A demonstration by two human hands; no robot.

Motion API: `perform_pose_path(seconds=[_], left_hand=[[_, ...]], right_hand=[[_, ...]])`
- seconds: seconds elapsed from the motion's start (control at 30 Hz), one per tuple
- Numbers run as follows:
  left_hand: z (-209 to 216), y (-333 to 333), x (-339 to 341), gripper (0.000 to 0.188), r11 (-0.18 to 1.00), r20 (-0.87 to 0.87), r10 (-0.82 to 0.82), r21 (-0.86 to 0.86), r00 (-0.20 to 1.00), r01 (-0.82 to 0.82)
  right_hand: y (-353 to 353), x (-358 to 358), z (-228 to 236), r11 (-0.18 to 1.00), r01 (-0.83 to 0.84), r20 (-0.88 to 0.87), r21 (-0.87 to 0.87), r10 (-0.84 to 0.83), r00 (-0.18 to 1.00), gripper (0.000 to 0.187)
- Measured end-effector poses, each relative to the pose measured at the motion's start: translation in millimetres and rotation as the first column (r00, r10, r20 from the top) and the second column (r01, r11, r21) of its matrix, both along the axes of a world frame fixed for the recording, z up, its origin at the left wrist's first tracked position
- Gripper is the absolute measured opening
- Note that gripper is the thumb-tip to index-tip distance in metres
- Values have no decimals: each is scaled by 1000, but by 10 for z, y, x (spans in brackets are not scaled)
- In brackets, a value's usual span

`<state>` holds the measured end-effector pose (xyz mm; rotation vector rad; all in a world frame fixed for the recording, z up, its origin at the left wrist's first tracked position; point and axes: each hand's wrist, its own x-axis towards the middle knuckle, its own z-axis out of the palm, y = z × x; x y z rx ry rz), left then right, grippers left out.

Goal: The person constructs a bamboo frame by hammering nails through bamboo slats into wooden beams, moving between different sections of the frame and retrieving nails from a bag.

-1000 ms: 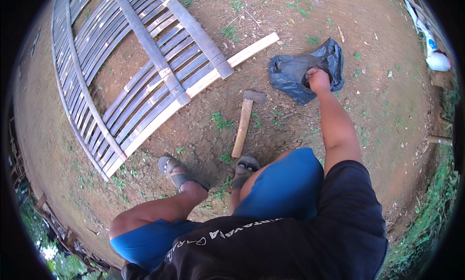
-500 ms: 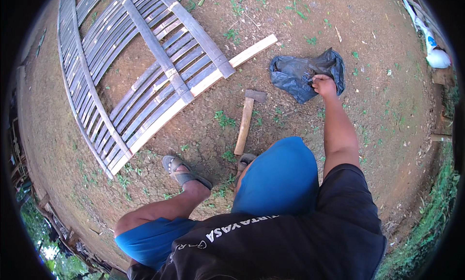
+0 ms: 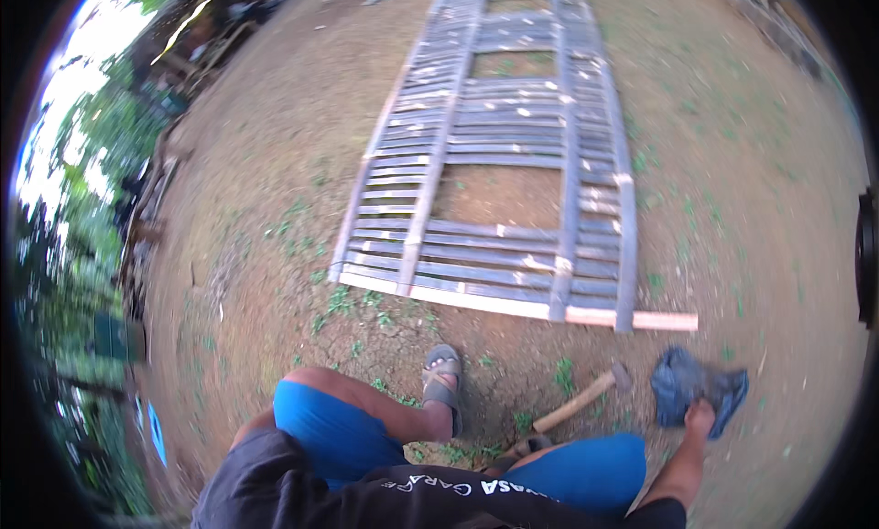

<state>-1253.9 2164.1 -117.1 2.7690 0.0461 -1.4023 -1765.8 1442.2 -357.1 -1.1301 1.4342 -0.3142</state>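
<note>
My right hand (image 3: 700,417) reaches down to a dark plastic bag (image 3: 676,384) spread on the ground at the lower right. Its fingers lie over the bag's near part and are smeared by motion, so their grip is unclear. Left of the bag rests a hatchet (image 3: 579,399) with a wooden handle, its metal head pointing toward the bag. Beyond both lies a long panel of bamboo slats (image 3: 569,172) across lengthwise poles. A pale wooden strip (image 3: 664,321) runs along the panel's near end and sticks out past its right side. My left hand is out of sight.
My sandalled foot (image 3: 441,375) stands on bare soil just before the panel's near end. Small green weeds (image 3: 564,375) dot the ground around. Trees (image 3: 82,245) and stacked wood (image 3: 151,213) border the yard at the left.
The view has swung left and up, so the whole bamboo panel shows ahead. My right hand remains at the bag, now lower right in view. The hatchet still lies beside it.
</note>
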Motion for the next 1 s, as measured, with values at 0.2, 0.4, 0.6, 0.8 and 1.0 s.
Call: perform_pose_path(seconds=[0.2, 0.4, 0.6, 0.8, 1.0], left_hand=[[269, 675, 74, 69, 1000, 14, 6, 0, 1000, -6], [1282, 699, 908, 67, 998, 416, -9, -57, 909, 36], [2370, -1398, 1388, 43, 689, 555, -128, -546, 822, 476], [2592, -2313, 836, 35, 201, 362, 130, -921, 923, 333], [2576, -2410, 758, 31, 17, 276, 293, -959, 915, 284]], right_hand=[[-114, 100, 369, 926, 327, 256, 187, -368, 894, 4], [252, 1709, 1647, 947, 320, 248, -38, -302, 921, 47], [1400, 4181, 3318, 892, -446, 682, 70, 284, 674, 21], [3014, 5193, 4385, 619, -773, 983, 135, 12, 181, 6], [3244, 5270, 4602, 632, -769, 994, 99, -94, 51, 6]])
